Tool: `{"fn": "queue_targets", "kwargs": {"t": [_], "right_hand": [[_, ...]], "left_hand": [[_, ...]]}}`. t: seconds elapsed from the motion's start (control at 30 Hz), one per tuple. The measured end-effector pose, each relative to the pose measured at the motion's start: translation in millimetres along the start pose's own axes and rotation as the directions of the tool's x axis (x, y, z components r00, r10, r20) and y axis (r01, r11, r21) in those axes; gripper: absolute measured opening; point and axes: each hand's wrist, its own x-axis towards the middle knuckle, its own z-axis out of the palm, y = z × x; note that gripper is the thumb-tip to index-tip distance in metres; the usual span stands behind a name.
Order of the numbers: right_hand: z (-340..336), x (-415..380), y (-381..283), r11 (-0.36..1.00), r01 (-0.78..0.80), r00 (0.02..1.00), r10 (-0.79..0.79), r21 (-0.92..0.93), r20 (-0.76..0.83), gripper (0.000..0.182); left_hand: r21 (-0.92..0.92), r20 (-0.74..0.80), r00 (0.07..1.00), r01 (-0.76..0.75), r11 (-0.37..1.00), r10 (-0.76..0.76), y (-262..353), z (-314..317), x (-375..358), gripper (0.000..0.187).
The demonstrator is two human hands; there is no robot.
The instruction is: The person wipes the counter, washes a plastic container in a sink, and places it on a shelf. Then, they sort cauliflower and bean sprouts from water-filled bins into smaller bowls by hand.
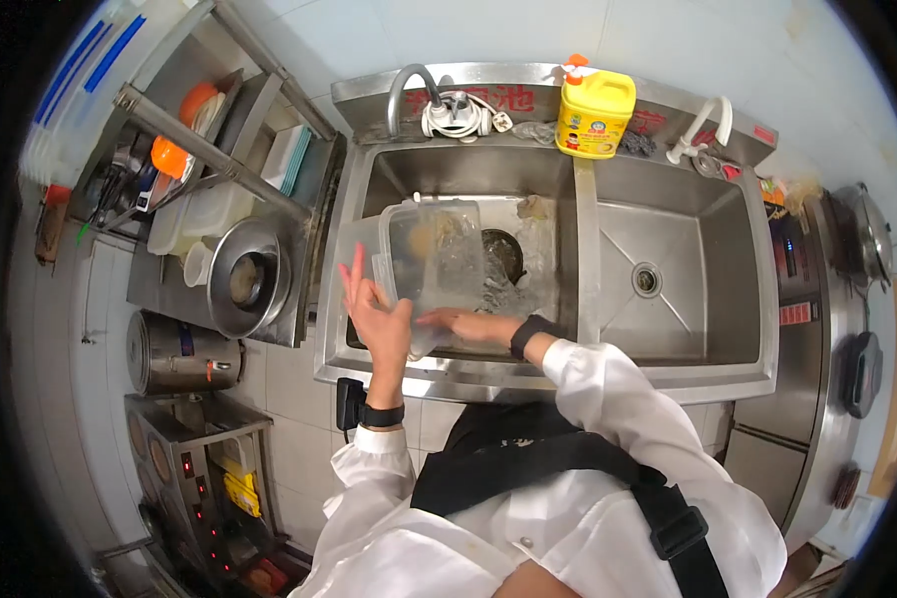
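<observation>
A clear plastic container [437, 257] stands tilted on edge over the left basin of a steel double sink [588, 371]. My left hand [377, 317] grips its left rim, with some fingers spread upward. My right hand [468, 325] reaches into the container's lower part, palm flat against the inside. Whether it holds a cloth or sponge is hidden. Water and suds lie in the left basin near the drain [503, 251].
A yellow detergent bottle [593, 113] stands on the back ledge beside a faucet [409, 90]. The right basin [658, 279] holds nothing. A rack at the left carries a steel bowl [246, 277], plastic tubs and orange items. A stove area lies at the far right.
</observation>
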Motion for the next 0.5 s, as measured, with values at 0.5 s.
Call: {"fn": "queue_targets", "kwargs": {"t": [0.5], "right_hand": [[-32,-38,28,0.552,-0.337,0.875,-0.115,-0.763,-0.470,0.062]], "left_hand": [[0.026,-0.037,0.955,-0.294,0.956,0.294,34,-18,-3,0.026]]}}
